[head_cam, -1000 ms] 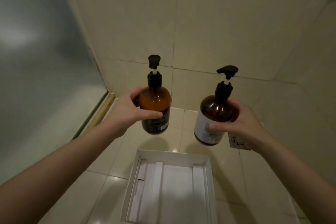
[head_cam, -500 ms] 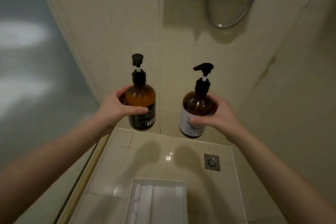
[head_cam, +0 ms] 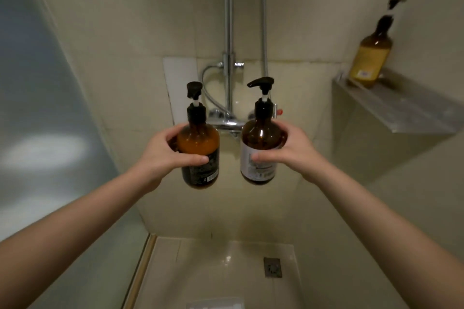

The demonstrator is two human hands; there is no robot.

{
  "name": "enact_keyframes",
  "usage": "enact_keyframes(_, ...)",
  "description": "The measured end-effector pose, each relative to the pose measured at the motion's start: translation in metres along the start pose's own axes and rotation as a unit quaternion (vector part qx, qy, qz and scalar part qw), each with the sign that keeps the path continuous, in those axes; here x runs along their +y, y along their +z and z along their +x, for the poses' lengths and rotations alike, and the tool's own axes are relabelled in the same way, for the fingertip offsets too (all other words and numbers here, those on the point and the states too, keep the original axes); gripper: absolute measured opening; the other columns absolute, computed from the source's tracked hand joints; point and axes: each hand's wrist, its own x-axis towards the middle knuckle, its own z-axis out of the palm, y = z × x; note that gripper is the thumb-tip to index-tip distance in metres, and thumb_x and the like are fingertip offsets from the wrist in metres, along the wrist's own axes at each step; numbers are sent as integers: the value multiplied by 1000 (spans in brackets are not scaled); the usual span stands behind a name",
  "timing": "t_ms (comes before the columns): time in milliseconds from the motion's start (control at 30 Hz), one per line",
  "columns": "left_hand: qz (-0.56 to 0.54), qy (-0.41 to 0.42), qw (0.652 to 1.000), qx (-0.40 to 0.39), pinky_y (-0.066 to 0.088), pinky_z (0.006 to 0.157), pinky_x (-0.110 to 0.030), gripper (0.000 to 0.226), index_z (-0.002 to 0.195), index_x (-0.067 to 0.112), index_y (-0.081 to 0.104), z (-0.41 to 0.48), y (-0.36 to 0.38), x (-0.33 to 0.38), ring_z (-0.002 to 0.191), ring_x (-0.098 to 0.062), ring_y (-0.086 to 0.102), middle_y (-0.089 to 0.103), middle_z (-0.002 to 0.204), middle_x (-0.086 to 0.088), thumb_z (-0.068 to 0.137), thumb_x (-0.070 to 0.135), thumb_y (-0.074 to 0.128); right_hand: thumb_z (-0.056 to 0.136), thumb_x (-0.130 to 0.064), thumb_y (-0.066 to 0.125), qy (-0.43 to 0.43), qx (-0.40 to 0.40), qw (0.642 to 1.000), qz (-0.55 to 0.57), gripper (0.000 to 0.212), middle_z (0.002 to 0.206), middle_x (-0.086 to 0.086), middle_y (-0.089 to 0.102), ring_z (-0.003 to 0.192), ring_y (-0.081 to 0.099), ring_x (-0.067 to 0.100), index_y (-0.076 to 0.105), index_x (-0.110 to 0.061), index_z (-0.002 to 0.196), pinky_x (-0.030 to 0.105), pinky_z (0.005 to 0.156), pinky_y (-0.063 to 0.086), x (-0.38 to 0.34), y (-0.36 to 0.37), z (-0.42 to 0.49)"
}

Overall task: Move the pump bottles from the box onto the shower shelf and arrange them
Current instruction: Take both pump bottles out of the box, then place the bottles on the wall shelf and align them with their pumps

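Observation:
My left hand [head_cam: 163, 155] grips an amber pump bottle with a dark label [head_cam: 199, 155], held upright in the air. My right hand [head_cam: 291, 152] grips a darker brown pump bottle with a white label [head_cam: 259, 143] beside it, also upright. The two bottles hang side by side, a small gap apart, in front of the shower mixer. A metal shower shelf [head_cam: 401, 105] is fixed to the right wall, above and right of my right hand. A third pump bottle with a yellow label [head_cam: 371, 55] stands at the shelf's far end. Only the white box's top edge [head_cam: 216, 303] shows at the bottom.
A chrome shower mixer [head_cam: 229, 121] with riser pipe [head_cam: 228, 32] and hose hangs on the far tiled wall behind the bottles. A frosted glass panel [head_cam: 37, 108] closes the left side. A floor drain [head_cam: 272, 267] sits in the tiled floor below.
Both hands have lifted the bottles higher and my view has tilted up. The shelf with its bottle and the mixer have come into view. The box has slid nearly out at the bottom.

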Motion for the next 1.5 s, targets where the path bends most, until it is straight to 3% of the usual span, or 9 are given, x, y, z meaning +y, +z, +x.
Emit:
enact_keyframes(267, -31, 42, 999, -6, 51, 81, -32, 68, 103, 29, 60, -2, -28, 145, 99, -15, 61, 64, 107, 2, 39, 27, 82, 57, -34, 86, -48, 18, 998, -31, 65, 109, -12, 66, 102, 59, 2, 60, -26, 115, 21, 80, 46, -135, -61, -4)
enact_keyframes(367, -35, 56, 998, -10, 50, 74, -28, 71, 110, 24, 58, -4, -35, 172, 99, -15, 60, 63, 109, 1, 43, 24, 81, 60, -31, 85, -61, 27, 997, -32, 68, 115, -7, 65, 105, 59, 6, 58, -21, 121, 24, 84, 46, -161, -70, -12)
enact_keyframes(500, -45, 62, 997, -21, 52, 63, -20, 63, 102, 29, 59, -8, -43, 185, 95, -12, 62, 64, 103, 4, 43, 22, 80, 61, -29, 84, -64, 36, 997, -36, 66, 116, -4, 65, 107, 59, 11, 58, -19, 121, 29, 89, 47, -177, -69, -25)
enact_keyframes(767, -27, 59, 995, -77, 50, 71, -29, 60, 98, 31, 61, -5, -43, 171, 100, -17, 60, 64, 106, 4, 44, 24, 87, 60, -30, 84, -38, 53, 997, -29, 60, 111, -10, 65, 105, 59, 6, 59, -25, 114, 26, 86, 47, -165, -57, -48)
enact_keyframes(1000, -46, 50, 993, -99, 51, 77, -35, 83, 117, 19, 57, 27, -11, 163, 103, -21, 59, 63, 112, -2, 37, 27, 81, 56, -38, 85, -18, 94, 994, -44, 60, 107, -10, 69, 102, 63, 4, 63, -26, 110, 28, 84, 50, -135, -80, -41)
enact_keyframes(1100, -59, 56, 989, -121, 50, 73, -30, 72, 103, 29, 61, 52, 13, 164, 100, -17, 61, 65, 105, 3, 34, 29, 82, 56, -36, 87, -9, 121, 991, -49, 61, 108, -6, 70, 103, 65, 10, 64, -23, 111, 35, 88, 52, -120, -100, -30)
enact_keyframes(1233, -65, 64, 987, -136, 52, 83, -37, 79, 103, 32, 61, 90, 54, 168, 103, -18, 60, 65, 109, 2, 27, 36, 84, 54, -37, 88, -14, 156, 986, -55, 50, 99, -12, 72, 93, 66, 2, 67, -32, 99, 26, 79, 52, -104, -134, -17)
enact_keyframes(1367, -79, 74, 980, -169, 50, 89, -43, 87, 110, 29, 60, 128, 99, 178, 108, -21, 59, 64, 115, 0, 28, 39, 88, 48, -41, 86, 3, 192, 980, -51, 60, 103, -7, 71, 97, 67, 10, 67, -28, 103, 30, 82, 53, -90, -176, -9)
enact_keyframes(1500, -77, 97, 974, -192, 50, 88, -41, 97, 123, 19, 55, 161, 142, 191, 108, -21, 57, 60, 119, -1, 33, 40, 83, 57, -21, 87, 24, 228, 972, -49, 42, 85, -20, 72, 82, 67, -6, 66, -33, 91, 10, 63, 51, -78, -218, -4)
